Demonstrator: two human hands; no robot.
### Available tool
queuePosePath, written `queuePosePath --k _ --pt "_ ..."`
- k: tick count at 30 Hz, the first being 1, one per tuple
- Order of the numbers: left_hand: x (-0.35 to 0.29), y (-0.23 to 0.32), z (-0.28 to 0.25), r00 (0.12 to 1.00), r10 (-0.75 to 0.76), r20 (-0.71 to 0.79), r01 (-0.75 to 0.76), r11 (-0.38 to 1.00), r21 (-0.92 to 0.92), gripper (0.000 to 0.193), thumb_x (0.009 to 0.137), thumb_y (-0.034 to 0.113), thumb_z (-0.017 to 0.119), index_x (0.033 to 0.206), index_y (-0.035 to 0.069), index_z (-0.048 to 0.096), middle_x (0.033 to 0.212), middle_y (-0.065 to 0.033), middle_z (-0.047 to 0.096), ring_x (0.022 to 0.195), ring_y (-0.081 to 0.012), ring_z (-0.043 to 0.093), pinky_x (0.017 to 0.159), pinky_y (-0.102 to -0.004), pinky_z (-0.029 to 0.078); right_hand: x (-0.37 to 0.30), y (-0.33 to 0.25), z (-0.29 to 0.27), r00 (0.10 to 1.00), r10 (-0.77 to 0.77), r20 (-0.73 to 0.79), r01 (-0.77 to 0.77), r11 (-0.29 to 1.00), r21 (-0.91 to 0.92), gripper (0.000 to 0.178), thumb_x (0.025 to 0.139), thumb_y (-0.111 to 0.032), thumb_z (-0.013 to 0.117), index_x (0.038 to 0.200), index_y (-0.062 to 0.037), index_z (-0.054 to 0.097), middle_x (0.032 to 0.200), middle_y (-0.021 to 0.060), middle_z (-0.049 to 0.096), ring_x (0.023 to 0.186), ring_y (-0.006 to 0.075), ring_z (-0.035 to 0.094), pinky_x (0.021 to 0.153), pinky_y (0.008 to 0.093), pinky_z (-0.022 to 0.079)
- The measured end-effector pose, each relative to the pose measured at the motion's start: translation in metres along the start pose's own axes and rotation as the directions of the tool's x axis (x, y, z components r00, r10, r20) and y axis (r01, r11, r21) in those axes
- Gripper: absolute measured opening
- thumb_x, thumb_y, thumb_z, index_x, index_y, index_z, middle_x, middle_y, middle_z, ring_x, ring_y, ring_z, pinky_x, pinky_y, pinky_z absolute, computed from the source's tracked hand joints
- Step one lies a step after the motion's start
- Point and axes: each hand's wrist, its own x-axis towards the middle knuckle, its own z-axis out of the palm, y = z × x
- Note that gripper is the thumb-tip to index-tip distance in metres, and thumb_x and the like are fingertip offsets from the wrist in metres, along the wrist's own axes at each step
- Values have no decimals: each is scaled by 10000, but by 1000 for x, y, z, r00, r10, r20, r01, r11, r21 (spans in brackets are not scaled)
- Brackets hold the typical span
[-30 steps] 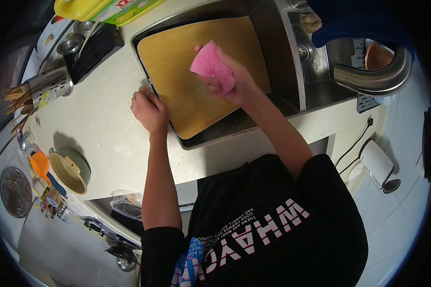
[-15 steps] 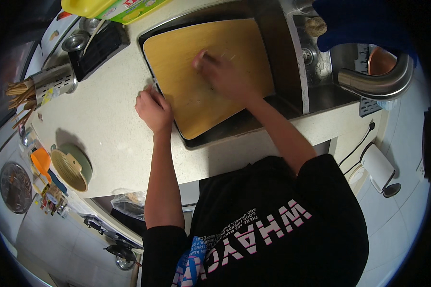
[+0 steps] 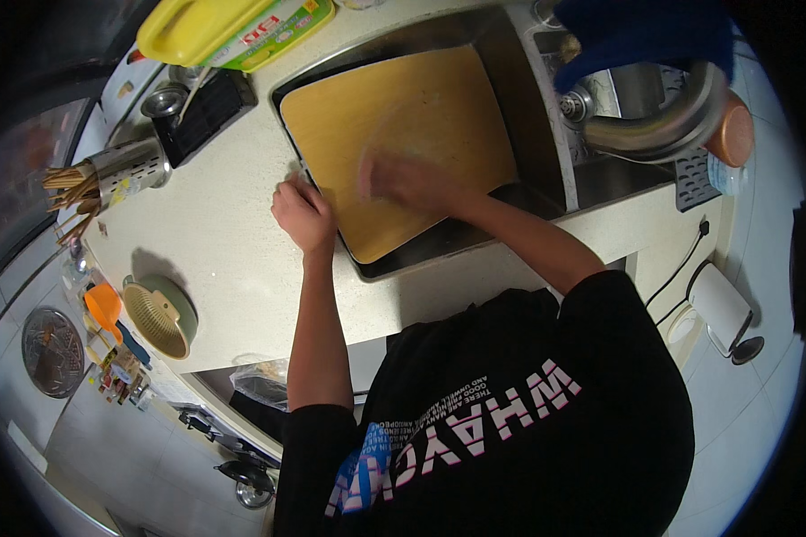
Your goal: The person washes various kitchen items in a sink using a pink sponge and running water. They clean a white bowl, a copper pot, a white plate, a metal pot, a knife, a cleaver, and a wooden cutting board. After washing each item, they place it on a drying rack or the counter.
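Note:
A large tan board (image 3: 403,98) with a wood-like face and a dark rim lies slanted in the steel sink (image 3: 546,134). At its left edge my left hand (image 3: 304,215) is closed, fingers curled against the edge by the sink rim. Over the board's lower middle, my right hand (image 3: 412,183) is smeared by motion. Its fingers are bent around or over a small reddish shape at their tips, too blurred to name, pressed to the board's surface.
A curved steel faucet (image 3: 654,134) with a dark blue cloth (image 3: 636,40) stands right. Left on the counter are a chopstick holder (image 3: 134,170), a black rack (image 3: 210,116) and a green colander (image 3: 158,313). A yellow jug (image 3: 233,31) stands at the back.
My right hand has moved down the board, toward me. My left hand stays at the board's left edge. The whole view has shifted slightly.

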Motion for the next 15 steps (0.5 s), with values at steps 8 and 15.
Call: queuePosePath --k 8,15 --pt "-4 -8 0 999 27 -39 -27 1000 -6 203 819 67 483 995 -7 551 852 -163 559 814 -355 518 742 -448 382 -10 14 7 898 -438 34 438 887 -144 205 902 -73 450 1070 -60 567 1095 143 554 1014 338 545 872 419 441" --pt "-4 6 -10 977 -209 29 202 886 -417 202 888 155 525 1011 -6 519 858 -111 526 770 -214 491 679 -332 404 -36 59 -26 688 725 -34 -542 545 639 253 927 -137 442 1163 -77 511 1097 119 560 933 245 572 775 379 483"
